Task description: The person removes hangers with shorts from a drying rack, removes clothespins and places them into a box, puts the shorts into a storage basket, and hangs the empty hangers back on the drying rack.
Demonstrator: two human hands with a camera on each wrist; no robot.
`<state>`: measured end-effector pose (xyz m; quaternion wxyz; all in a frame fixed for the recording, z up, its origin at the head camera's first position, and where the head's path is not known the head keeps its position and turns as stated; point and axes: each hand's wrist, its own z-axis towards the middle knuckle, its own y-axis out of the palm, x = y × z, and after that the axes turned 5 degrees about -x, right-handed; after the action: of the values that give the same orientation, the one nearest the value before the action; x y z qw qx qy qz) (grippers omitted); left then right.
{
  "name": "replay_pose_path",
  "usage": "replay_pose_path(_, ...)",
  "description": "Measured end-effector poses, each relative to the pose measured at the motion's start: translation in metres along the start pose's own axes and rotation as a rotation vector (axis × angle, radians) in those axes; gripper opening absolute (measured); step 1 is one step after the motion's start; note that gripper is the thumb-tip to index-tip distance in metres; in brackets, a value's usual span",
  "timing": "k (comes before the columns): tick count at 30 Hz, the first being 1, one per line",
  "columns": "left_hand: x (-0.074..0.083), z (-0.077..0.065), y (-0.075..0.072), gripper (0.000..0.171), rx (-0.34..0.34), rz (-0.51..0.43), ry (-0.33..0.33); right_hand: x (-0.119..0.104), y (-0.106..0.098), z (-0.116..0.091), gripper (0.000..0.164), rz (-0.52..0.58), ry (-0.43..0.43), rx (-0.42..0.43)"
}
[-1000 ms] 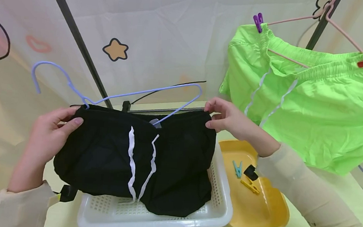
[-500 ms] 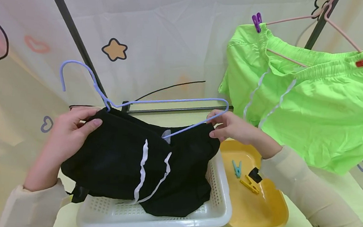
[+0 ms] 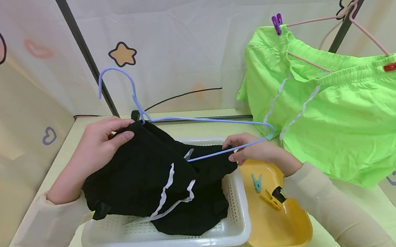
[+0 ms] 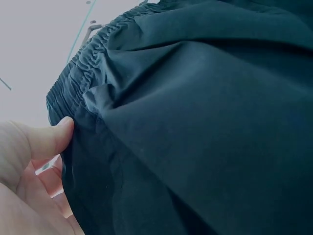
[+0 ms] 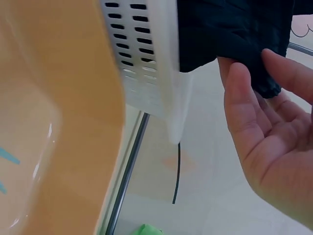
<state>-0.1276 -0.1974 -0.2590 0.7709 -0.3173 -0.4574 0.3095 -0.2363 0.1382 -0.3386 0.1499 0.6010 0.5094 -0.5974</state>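
Black shorts [image 3: 135, 188] with a white drawstring [image 3: 166, 185] are held up between both hands, their lower part over the white basket. At the left end of the waistband, my left hand [image 3: 99, 142] pinches the cloth between thumb and fingers. My right hand [image 3: 250, 149] pinches the waistband's right end, also seen in the right wrist view, where the cloth [image 5: 225, 34] hangs from the fingertips. A blue hanger [image 3: 202, 120] sits partly inside the waist opening. Its hook points up at left, and its right end sticks out, overlapping my right wrist.
The white basket [image 3: 243, 225] stands on the pale table. Right of it, a yellow tray [image 3: 276, 236] holds a teal clothespin [image 3: 257, 183] and a yellow clothespin [image 3: 270, 199]. Green shorts [image 3: 343, 120] hang at right on a pink hanger [image 3: 370, 34]. A black pole [image 3: 74, 38] rises at left.
My left hand has moved right, bringing the waistband's left end closer to the right hand. The hanger has shifted right and slightly down; the right hand has dropped a little.
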Motion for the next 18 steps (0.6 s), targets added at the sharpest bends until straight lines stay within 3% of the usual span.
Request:
replay_pose_path(9,0.004,0.005,0.012,0.024,-0.098,-0.039,-0.006,0.003,0.005,-0.003,0.031,-0.074,-0.075,-0.143)
replay_pose_path(18,0.002,0.006,0.021,0.024,-0.145,-0.034,0.033,-0.002,-0.002,-0.009,0.036,0.006,-0.047,-0.099)
